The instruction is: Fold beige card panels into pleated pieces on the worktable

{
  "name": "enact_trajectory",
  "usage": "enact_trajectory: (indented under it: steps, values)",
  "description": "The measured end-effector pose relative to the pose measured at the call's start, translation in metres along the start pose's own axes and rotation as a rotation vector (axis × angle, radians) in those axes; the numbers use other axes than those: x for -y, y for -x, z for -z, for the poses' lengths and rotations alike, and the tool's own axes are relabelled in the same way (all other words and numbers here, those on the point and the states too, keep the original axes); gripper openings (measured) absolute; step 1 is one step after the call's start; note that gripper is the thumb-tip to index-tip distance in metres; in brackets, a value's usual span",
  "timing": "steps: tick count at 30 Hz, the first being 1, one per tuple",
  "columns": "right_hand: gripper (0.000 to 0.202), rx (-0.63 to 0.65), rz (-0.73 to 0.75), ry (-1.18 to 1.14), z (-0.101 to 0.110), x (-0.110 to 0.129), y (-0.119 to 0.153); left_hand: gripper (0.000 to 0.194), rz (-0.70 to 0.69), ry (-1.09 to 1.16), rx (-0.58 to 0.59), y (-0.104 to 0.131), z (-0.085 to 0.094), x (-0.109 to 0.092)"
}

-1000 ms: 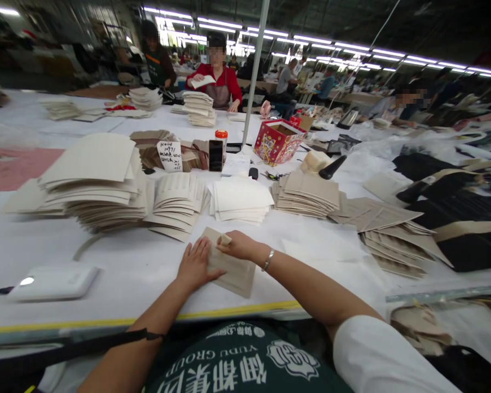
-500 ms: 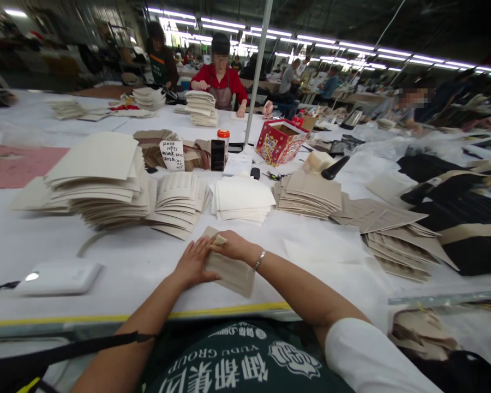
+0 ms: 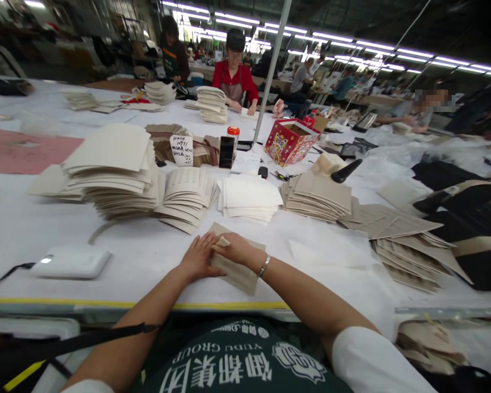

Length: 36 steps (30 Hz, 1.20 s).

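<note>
We take the flat piece [image 3: 235, 270] under our hands as the reference; it lies on the tabletop [image 3: 147, 256] at the near edge. Our left hand [image 3: 198, 259] rests on its left part, our right hand [image 3: 235, 248] on its far end, the two hands touching. Directly behind the piece sits a sheet stack [image 3: 249, 197]. Left of that stack lies a fanned stack [image 3: 186, 199], and further left a tall stack [image 3: 110, 169]. Right of the sheet stack lies another pile [image 3: 317, 195]. A flat box [image 3: 71, 262] lies well left of the piece. A printed carton [image 3: 290, 141] stands far behind it, to the right.
</note>
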State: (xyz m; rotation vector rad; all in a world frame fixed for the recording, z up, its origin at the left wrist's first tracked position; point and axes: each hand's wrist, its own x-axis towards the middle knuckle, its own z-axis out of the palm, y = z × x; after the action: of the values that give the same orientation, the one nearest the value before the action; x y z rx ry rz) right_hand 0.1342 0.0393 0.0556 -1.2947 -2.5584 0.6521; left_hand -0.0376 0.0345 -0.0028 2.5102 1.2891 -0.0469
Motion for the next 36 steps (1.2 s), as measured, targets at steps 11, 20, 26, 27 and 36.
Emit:
enact_trajectory:
  steps: [11,20,26,27,36]
  values:
    - [0.014,0.182,-0.085,-0.002,0.025,-0.013,0.061,0.107,-0.013,-0.016,0.057,-0.001,0.004,0.001]
    - [0.013,0.155,0.008,-0.065,0.023,-0.014,0.052,0.108,0.015,-0.002,0.047,0.0,0.005,-0.002]
    - [0.016,0.154,-0.007,-0.162,0.027,-0.021,0.091,0.107,-0.001,0.001,0.08,-0.002,0.005,0.001]
    - [0.016,0.122,0.002,-0.166,0.021,-0.016,0.078,0.107,-0.009,0.007,0.088,-0.003,0.006,0.001]
    - [0.016,0.125,0.019,-0.037,0.003,0.007,0.032,0.105,-0.049,0.042,0.085,0.0,0.009,0.008]
